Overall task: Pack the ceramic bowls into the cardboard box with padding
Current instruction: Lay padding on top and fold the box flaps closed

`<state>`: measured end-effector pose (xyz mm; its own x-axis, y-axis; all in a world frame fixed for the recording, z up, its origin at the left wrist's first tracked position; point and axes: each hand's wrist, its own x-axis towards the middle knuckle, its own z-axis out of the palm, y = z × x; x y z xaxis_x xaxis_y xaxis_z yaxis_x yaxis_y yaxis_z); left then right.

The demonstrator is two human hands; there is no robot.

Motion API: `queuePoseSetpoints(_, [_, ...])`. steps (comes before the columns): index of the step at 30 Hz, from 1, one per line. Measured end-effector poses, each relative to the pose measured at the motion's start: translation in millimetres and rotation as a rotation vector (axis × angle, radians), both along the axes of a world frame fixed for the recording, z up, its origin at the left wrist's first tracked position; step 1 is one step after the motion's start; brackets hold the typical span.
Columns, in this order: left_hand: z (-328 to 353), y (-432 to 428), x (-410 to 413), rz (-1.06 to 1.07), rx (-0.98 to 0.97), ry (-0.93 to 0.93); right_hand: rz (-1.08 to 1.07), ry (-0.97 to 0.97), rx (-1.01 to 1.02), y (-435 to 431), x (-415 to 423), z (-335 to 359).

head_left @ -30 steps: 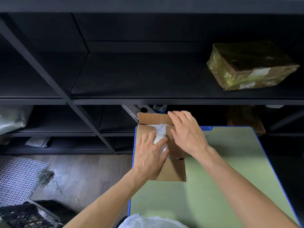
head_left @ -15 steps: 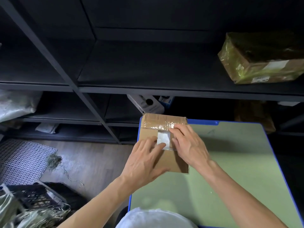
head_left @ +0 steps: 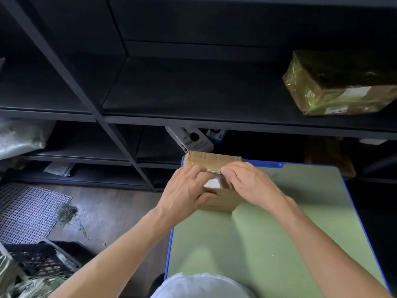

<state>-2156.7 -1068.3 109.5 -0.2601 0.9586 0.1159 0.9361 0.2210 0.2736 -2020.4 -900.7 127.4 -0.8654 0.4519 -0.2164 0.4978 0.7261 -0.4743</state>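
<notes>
- Left hand (head_left: 184, 190) clamps box (head_left: 223, 204), fingers bent over top, thumb on front: steadies it.
- Right hand (head_left: 251, 186), fingers together, hooks flap (head_left: 206, 161) down over padding (head_left: 212, 183) to close.

The green, blue-rimmed table (head_left: 279, 244) carries the box (head_left: 221, 203) at its far left corner, where the left hand (head_left: 184, 194) and right hand (head_left: 255, 186) grip it, with a white bag (head_left: 202, 284) at the near edge, well short of that grip.

Head-worn view, forward and down, close over table (head_left: 268, 244)
</notes>
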Motion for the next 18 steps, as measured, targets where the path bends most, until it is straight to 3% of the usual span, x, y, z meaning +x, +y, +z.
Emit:
queuePoseSetpoints(5, [-9, 18, -18, 0.033, -0.012, 0.03, 0.062, -0.053, 0.073, 12, 0, -2])
queuePoseSetpoints(11, [-38, 24, -23, 0.085, -0.165, 0.096, 0.074, 0.08, 0.259, -4, 13, -33])
queuePoseSetpoints(18, [-49, 21, -21, 0.095, -0.177, 0.092, 0.023, 0.093, 0.365, -19, 17, -57])
